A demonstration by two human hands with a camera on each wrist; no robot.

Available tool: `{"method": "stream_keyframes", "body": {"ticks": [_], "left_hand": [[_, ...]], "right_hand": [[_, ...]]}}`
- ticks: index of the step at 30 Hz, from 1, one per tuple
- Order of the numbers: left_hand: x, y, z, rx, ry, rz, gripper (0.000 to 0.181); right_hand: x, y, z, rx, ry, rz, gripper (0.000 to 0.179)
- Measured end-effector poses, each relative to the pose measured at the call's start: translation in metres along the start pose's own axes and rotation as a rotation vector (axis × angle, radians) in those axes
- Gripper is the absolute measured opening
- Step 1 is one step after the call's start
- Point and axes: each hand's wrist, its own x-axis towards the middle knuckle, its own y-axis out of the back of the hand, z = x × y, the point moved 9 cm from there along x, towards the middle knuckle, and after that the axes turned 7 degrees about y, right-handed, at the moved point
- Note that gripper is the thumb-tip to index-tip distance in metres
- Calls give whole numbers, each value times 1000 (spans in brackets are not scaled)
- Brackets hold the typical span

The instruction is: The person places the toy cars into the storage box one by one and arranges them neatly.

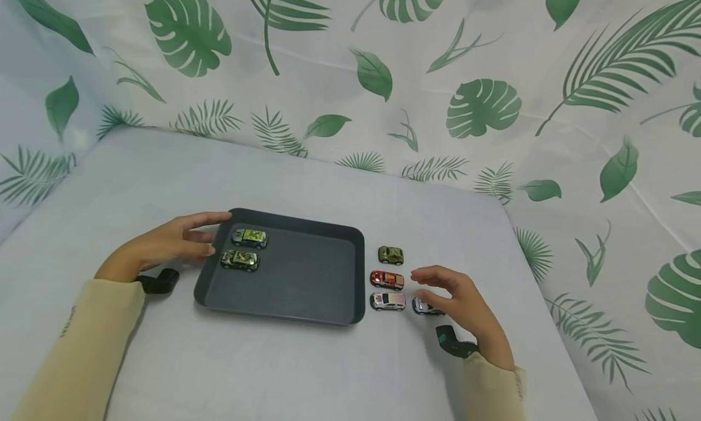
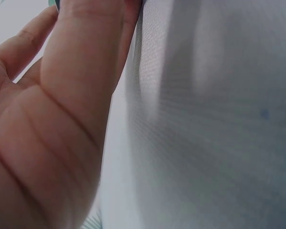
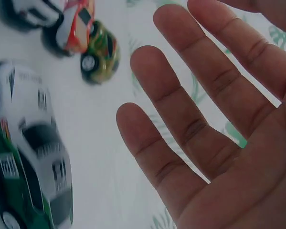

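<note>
A dark grey tray (image 1: 306,269) lies on the table with two toy cars near its left side, a yellow-green one (image 1: 250,238) above a camouflage one (image 1: 240,260). My left hand (image 1: 175,238) is at the tray's left edge, index fingertip by the far corner and thumb at the rim. Right of the tray stand a green toy car (image 1: 390,255), a red one (image 1: 387,280) and a white one (image 1: 387,301). My right hand (image 1: 457,293), fingers spread and holding nothing, partly covers a white-and-green toy car (image 3: 40,143) in the head view.
A white cloth (image 1: 274,366) covers the table. Behind and to the right hangs a leaf-patterned curtain (image 1: 416,74) that meets the table's far edge. Both wrists carry a black camera band (image 1: 159,282).
</note>
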Motion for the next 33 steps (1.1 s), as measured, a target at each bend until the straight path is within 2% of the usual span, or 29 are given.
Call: {"method": "stream_keyframes", "body": {"ticks": [8, 23, 29, 33], "left_hand": [[-1, 0, -1, 2, 1, -1, 84], [-2, 0, 1, 17, -6, -8, 82], [-1, -1, 1, 5, -6, -13, 82], [0, -1, 1, 3, -4, -14, 82]], "right_hand": [[-9, 7, 20, -52, -149, 11, 30], [-17, 6, 37, -109, -288, -62, 33], [-22, 4, 44, -127, -299, -129, 41], [-26, 2, 47, -124, -292, -143, 43]]}}
